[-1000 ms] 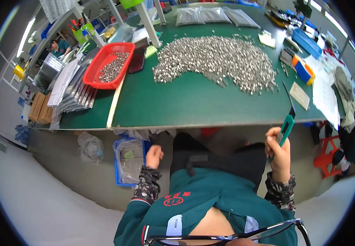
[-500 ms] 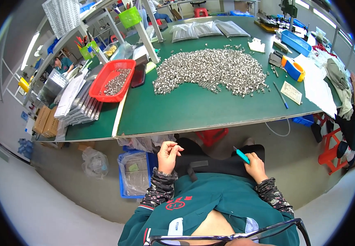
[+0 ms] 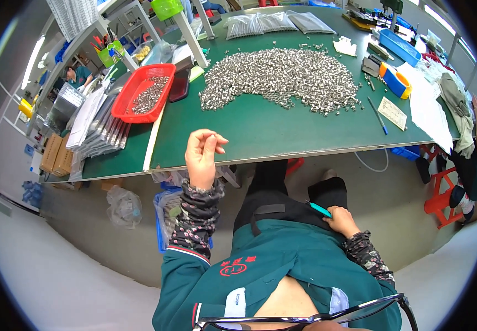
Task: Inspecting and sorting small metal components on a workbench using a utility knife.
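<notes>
left hand [image 3: 202,151] has risen from the lap to the near edge of the green table [image 3: 260,132], centre frame, fingers pinched, nothing visible between them. right hand [image 3: 340,220] has sunk to the lap at lower right, gripping a teal tool [image 3: 320,209] — well short of the pile of small metal parts [image 3: 282,80] up top.

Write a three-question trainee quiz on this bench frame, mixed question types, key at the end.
1. True or false: the person's right hand holds a slim teal tool down at the lap.
2. Multiple choice: the big heap of small silver metal parts lies on
A. the red plastic basket
B. the green table mat
C. the blue plastic bin
3. Fill in: the raised left hand, fingertips pinched together, is in front of the table's near ____.

Key: 1 true; 2 B; 3 edge.
</notes>
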`<state>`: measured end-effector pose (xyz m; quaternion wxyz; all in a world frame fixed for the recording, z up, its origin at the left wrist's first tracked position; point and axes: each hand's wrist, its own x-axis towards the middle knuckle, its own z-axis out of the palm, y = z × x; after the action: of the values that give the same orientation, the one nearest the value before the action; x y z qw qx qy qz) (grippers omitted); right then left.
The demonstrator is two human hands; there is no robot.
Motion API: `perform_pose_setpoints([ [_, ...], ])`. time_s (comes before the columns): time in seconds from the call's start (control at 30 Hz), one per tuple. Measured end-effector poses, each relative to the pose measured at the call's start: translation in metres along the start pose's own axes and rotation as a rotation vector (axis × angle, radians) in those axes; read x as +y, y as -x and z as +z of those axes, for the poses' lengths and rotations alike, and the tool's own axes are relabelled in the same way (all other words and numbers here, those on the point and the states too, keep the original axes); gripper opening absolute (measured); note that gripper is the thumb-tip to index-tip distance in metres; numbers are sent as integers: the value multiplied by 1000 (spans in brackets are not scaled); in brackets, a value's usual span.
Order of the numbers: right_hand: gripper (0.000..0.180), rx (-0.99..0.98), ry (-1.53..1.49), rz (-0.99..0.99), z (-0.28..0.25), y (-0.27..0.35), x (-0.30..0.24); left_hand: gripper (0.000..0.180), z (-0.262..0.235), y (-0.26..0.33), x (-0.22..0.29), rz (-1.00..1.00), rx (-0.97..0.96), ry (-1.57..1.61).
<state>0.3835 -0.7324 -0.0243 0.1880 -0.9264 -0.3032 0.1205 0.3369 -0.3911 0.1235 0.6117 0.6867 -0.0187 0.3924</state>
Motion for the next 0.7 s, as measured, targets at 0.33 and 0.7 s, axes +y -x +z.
perform_pose_setpoints([
  [0.33,18,359,-1299,-122,-143,14,-71,9,-2,-63,-29,16,49,26],
  [0.7,3,-208,-1456,-1322,-228,-35,-214,7,-6,-61,-70,-99,242,129],
])
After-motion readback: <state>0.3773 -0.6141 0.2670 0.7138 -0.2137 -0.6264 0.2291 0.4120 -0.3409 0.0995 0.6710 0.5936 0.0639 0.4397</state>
